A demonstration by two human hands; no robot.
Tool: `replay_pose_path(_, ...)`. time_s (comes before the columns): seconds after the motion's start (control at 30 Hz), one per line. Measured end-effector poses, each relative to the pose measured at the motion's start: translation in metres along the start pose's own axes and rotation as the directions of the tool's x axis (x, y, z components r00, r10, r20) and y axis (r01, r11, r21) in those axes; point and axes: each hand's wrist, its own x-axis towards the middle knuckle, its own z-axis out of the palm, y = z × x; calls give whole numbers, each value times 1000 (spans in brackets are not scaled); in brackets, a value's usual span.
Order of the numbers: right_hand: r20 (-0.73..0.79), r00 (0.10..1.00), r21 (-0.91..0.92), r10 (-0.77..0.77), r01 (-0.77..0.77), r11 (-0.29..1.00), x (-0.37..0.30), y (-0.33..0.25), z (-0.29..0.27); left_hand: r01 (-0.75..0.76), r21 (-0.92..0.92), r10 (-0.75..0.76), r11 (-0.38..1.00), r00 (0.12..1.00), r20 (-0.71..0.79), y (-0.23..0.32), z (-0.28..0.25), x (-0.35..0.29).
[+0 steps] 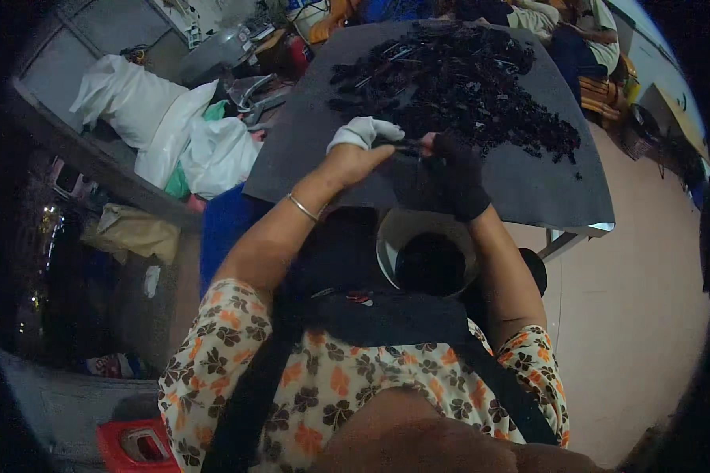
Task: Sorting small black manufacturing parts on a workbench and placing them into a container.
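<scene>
My left hand (pixel 361 151), in a white glove with the thumb bare, pinches a thin black part (pixel 407 147) over the near side of the grey table (pixel 292 150). My right hand (pixel 454 175), in a black fingerless glove, is closed at the part's other end; a bare fingertip shows there. The part's exact kind is too small and dark to tell. Just beyond both hands, a wide heap of small black parts (pixel 457 83) covers the far half of the table. Below the table edge, between my forearms, a white bucket (pixel 385 248) holds something black.
White sacks (pixel 138 106) lean together left of the table, with a metal pot (pixel 217 54) behind them. Another person (pixel 596 35) sits at the far right. A red plastic container (pixel 138 445) stands at the lower left. Pale floor (pixel 615 307) stretches along the right.
</scene>
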Motion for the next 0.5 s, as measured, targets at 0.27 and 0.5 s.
replay_pose_path(0.27,128,965,-215,-231,254,943,-4,-16,-5,-15,-154,-3,988,993,-116,21,10,-21)
replay_pose_path(0.5,191,940,-283,-282,328,901,-3,-20,0,214,-320,-221,923,975,17,32,-3,-25)
